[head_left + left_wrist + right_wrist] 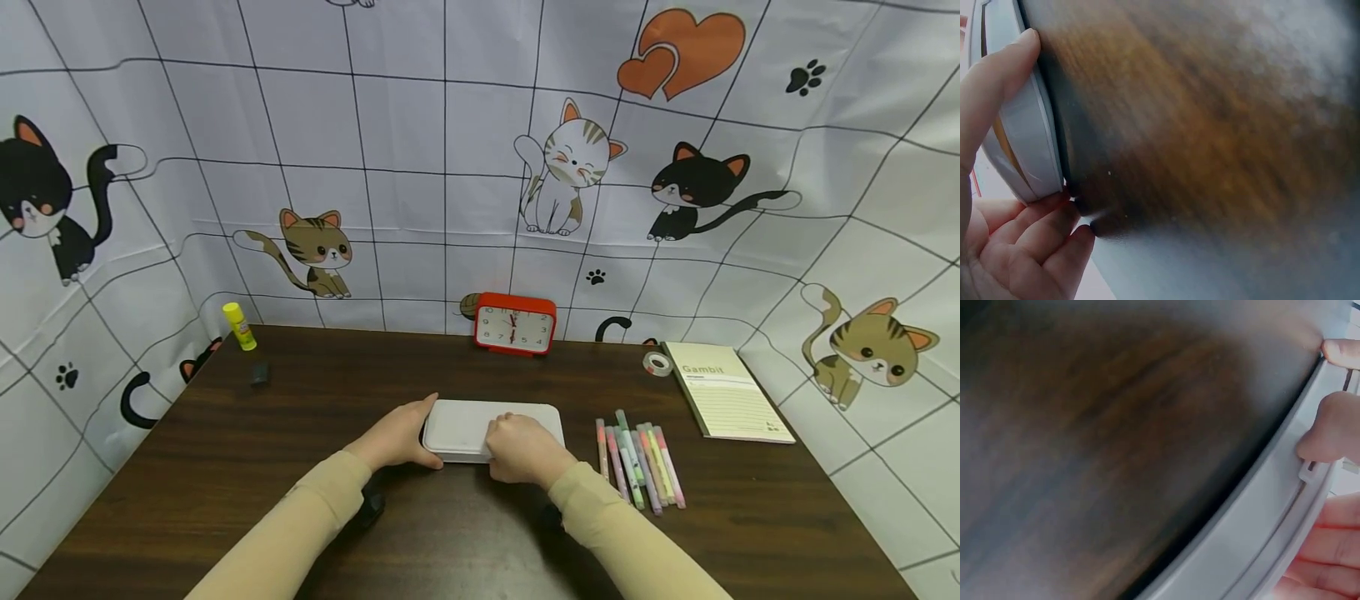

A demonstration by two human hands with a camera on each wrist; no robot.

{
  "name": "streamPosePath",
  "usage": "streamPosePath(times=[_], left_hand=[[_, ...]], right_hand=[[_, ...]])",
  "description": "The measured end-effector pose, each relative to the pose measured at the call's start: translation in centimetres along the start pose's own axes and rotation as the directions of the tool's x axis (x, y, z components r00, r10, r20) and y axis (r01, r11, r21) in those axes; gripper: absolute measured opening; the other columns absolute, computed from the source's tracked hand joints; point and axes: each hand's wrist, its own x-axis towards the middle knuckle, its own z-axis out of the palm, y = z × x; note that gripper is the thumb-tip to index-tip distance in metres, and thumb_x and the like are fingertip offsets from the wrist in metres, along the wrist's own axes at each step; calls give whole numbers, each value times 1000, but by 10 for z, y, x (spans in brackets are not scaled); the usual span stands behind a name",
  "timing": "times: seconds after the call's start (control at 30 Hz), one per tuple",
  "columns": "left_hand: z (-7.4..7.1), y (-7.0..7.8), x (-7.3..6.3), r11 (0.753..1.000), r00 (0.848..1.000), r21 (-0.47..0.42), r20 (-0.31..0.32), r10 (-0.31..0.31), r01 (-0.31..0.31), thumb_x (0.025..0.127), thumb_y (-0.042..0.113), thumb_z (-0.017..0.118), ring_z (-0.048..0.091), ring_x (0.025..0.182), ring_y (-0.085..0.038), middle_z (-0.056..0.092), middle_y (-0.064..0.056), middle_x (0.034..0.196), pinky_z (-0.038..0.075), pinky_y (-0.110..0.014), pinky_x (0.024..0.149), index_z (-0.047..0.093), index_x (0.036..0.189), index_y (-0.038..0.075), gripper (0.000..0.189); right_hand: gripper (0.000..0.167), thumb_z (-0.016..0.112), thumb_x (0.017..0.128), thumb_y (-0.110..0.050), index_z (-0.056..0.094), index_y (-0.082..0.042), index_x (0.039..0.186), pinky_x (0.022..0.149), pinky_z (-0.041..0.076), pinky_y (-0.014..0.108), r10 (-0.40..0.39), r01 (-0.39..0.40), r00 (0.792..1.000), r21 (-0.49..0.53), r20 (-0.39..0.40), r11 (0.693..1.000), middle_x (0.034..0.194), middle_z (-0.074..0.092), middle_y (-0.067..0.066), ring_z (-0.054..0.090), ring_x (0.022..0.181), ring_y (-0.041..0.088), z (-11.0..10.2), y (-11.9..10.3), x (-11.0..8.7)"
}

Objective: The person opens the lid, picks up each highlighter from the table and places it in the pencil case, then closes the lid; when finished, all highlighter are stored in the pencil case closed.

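Note:
A white pencil case (468, 421) with rounded corners lies flat on the dark wooden table (337, 375). My left hand (401, 433) grips its left end, thumb at the front side and fingers round the back corner. In the left wrist view, a narrow brownish slit runs between the lid and base of the case (1029, 137). My right hand (525, 446) is over the front right part, fingers curled on the lid. Its thumb (1329, 431) presses at a small clasp (1311, 469) on the front side. Whatever is inside the case is hidden.
Several pastel markers (637, 462) lie right of the case. Behind them are a tape roll (657, 363) and a notepad (727, 392). A red clock (515, 323) stands at the back edge. A yellow glue stick (239, 326) and a small dark block (260, 374) sit at the back left.

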Motion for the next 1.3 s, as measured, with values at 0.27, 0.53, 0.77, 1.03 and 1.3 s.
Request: streamPosePath(times=[0.27, 0.53, 0.77, 1.03, 1.3], left_hand=[[3, -2, 1, 1000, 1000, -21, 19, -13, 14, 62, 32, 90, 47, 127, -36, 46, -26, 139, 38, -43, 105, 30, 145, -7, 109], [3, -4, 2, 999, 999, -37, 37, -37, 39, 63, 34, 89, 46, 127, -36, 44, -24, 141, 38, -44, 104, 30, 146, -4, 109], [2, -5, 1, 997, 998, -54, 43, -54, 57, 61, 35, 90, 46, 127, -35, 43, -23, 142, 39, -45, 104, 25, 148, -2, 115], [1, -5, 1, 994, 996, -64, 37, -82, 84, 61, 36, 90, 49, 124, -35, 46, -24, 139, 41, -45, 102, 25, 147, -2, 115], [0, -6, 0, 993, 997, -83, 25, -79, 81, 61, 35, 90, 53, 120, -33, 50, -22, 136, 43, -44, 100, 26, 147, -2, 114]], right_hand=[[27, 79, 68, -27, 62, -8, 77, 59, 50, 30, 52, -51, 999, 89, -7, 995, 71, 60, 1, 58, 61, 15, 0, 7, -8], [26, 78, 74, -32, 64, -10, 78, 63, 52, 32, 61, -61, 998, 138, 3, 989, 80, 67, 2, 62, 65, 16, -2, 13, -9], [25, 76, 78, -33, 64, -11, 82, 56, 47, 28, 91, -95, 995, 235, 29, 967, 73, 61, -3, 49, 56, 8, -5, 16, -10], [24, 75, 79, -32, 64, -11, 81, 52, 38, 21, 95, -83, 995, 278, -28, 957, 66, 52, -7, 40, 55, 6, -4, 21, -12], [23, 73, 82, -31, 58, -15, 73, 50, 31, 18, 115, -77, 988, 327, -99, 942, 62, 42, -11, 34, 54, 3, -5, 27, -13]])
